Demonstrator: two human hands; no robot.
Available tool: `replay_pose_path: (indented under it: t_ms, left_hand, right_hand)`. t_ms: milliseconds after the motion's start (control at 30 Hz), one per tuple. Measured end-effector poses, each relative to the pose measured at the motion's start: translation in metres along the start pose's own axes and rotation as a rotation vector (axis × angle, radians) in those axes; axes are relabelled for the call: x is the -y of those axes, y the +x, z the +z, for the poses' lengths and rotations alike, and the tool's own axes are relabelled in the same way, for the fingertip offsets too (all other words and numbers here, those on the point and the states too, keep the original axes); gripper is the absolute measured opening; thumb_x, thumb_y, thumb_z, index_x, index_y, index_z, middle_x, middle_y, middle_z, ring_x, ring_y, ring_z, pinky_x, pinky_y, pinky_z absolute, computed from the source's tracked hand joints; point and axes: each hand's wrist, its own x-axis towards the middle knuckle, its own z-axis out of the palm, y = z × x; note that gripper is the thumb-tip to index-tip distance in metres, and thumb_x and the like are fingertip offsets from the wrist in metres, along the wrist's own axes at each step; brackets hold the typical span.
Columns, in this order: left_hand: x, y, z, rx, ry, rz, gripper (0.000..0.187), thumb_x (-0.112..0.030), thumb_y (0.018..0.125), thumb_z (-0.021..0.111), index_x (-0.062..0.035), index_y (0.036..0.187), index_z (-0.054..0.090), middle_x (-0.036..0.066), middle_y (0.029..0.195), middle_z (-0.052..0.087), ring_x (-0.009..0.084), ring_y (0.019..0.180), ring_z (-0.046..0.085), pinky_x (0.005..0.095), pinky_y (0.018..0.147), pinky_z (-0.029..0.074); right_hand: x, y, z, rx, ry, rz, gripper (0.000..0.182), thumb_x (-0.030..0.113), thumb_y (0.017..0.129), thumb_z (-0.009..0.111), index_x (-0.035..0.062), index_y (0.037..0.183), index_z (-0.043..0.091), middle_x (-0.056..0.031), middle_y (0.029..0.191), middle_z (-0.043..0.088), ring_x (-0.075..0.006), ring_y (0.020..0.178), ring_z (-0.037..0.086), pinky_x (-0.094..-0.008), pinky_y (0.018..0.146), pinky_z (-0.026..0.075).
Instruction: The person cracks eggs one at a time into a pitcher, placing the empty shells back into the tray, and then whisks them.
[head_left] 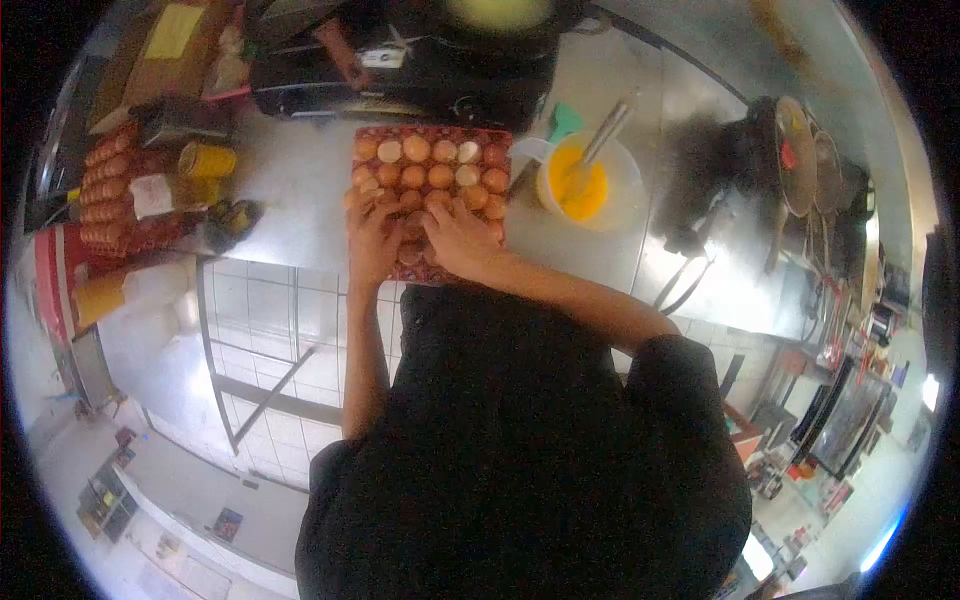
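Observation:
A red egg tray [362, 134] full of brown eggs [415, 148] lies on the metal counter in front of me. A few pale, open-looking shells [468, 153] sit among them. My left hand [373, 238] is over the tray's near left part, its fingers curled down onto an egg. My right hand [462, 238] reaches in from the right with bent fingers closed at an egg near the tray's middle. The fingers partly hide what each hand grips. To the right stands a white plastic pitcher [625, 180] with beaten egg [578, 190] and a whisk [606, 132] leaning in it.
Behind the tray is a black stove [300, 85] with a pan [500, 35] on it. At the left stand another egg tray [108, 185] and a yellow can [207, 160]. A green-handled utensil [566, 120] lies by the pitcher. Pans [795, 160] are at the far right.

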Motion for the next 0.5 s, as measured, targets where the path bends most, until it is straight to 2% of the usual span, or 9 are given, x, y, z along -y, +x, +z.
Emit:
replay_pose_path:
  t_ms: [33, 67, 133, 233, 267, 367, 467, 500]
  left_hand:
    - [0.002, 0.001, 0.001, -0.024, -0.023, 0.008, 0.029, -0.001, 0.080, 0.072, -0.0086, 0.108, 0.072, 0.017, 0.130, 0.055, 0.0366, 0.126, 0.049, 0.0457, 0.107, 0.041]
    - [0.005, 0.002, 0.002, -0.048, -0.045, 0.015, 0.028, -0.001, 0.080, 0.072, -0.0082, 0.107, 0.071, 0.016, 0.130, 0.055, 0.0365, 0.126, 0.049, 0.0454, 0.107, 0.042]
    - [-0.001, 0.008, -0.001, -0.072, -0.083, 0.028, 0.025, 0.001, 0.082, 0.071, -0.0073, 0.105, 0.071, 0.016, 0.128, 0.056, 0.0348, 0.126, 0.051, 0.0447, 0.105, 0.043]
    - [-0.017, 0.019, -0.005, 0.019, -0.155, -0.091, 0.023, -0.010, 0.084, 0.074, -0.0075, 0.107, 0.070, 0.018, 0.135, 0.052, 0.0381, 0.128, 0.047, 0.0456, 0.106, 0.041]
    - [-0.025, 0.024, -0.005, 0.013, -0.124, -0.043, 0.022, -0.008, 0.084, 0.073, -0.0078, 0.106, 0.070, 0.016, 0.133, 0.053, 0.0361, 0.127, 0.049, 0.0448, 0.105, 0.042]
    - [-0.055, 0.046, 0.004, 0.016, -0.124, 0.092, 0.020, -0.005, 0.085, 0.072, -0.0089, 0.105, 0.072, 0.013, 0.130, 0.055, 0.0317, 0.124, 0.053, 0.0429, 0.102, 0.044]
    - [-0.094, 0.070, 0.022, 0.069, -0.276, 0.209, 0.018, -0.008, 0.085, 0.073, -0.0104, 0.103, 0.072, 0.012, 0.131, 0.055, 0.0310, 0.125, 0.051, 0.0422, 0.103, 0.042]
    - [-0.108, 0.076, 0.029, 0.079, -0.303, 0.254, 0.018, -0.008, 0.084, 0.073, -0.0110, 0.102, 0.072, 0.011, 0.131, 0.055, 0.0307, 0.125, 0.050, 0.0423, 0.103, 0.041]
  right_hand:
    - [0.003, -0.002, -0.011, -0.019, 0.032, -0.001, 0.046, 0.023, 0.080, 0.071, -0.0033, 0.116, 0.057, -0.0219, 0.128, 0.047, -0.0484, 0.116, 0.052, -0.0540, 0.090, 0.051]
    - [0.004, -0.003, -0.023, 0.061, 0.082, 0.069, 0.050, 0.024, 0.079, 0.074, -0.0022, 0.117, 0.056, -0.0236, 0.131, 0.047, -0.0447, 0.118, 0.053, -0.0494, 0.091, 0.050]
    - [-0.014, -0.006, -0.026, 0.074, 0.409, 0.102, 0.044, 0.019, 0.084, 0.068, -0.0005, 0.121, 0.055, -0.0211, 0.129, 0.050, -0.0360, 0.118, 0.055, -0.0449, 0.093, 0.049]
    - [-0.039, -0.026, -0.046, 0.053, 0.986, 0.106, 0.041, 0.012, 0.089, 0.059, 0.0022, 0.128, 0.052, -0.0151, 0.124, 0.055, -0.0239, 0.112, 0.057, -0.0382, 0.094, 0.048]
    - [-0.046, -0.037, -0.059, 0.037, 1.194, 0.098, 0.041, 0.010, 0.090, 0.057, 0.0032, 0.130, 0.051, -0.0127, 0.121, 0.056, -0.0200, 0.110, 0.058, -0.0359, 0.094, 0.047]
    - [-0.037, -0.083, -0.123, -0.132, 1.645, 0.229, 0.042, 0.017, 0.092, 0.060, 0.0064, 0.131, 0.050, -0.0076, 0.117, 0.058, -0.0172, 0.109, 0.057, -0.0365, 0.089, 0.050]
    - [-0.059, -0.128, -0.129, -0.183, 1.530, 0.251, 0.041, 0.012, 0.093, 0.059, 0.0074, 0.132, 0.049, -0.0080, 0.120, 0.056, -0.0167, 0.111, 0.056, -0.0358, 0.090, 0.050]
    - [-0.057, -0.137, -0.131, -0.261, 1.438, 0.364, 0.039, 0.008, 0.092, 0.058, 0.0057, 0.130, 0.050, -0.0098, 0.118, 0.056, -0.0196, 0.112, 0.056, -0.0364, 0.091, 0.050]
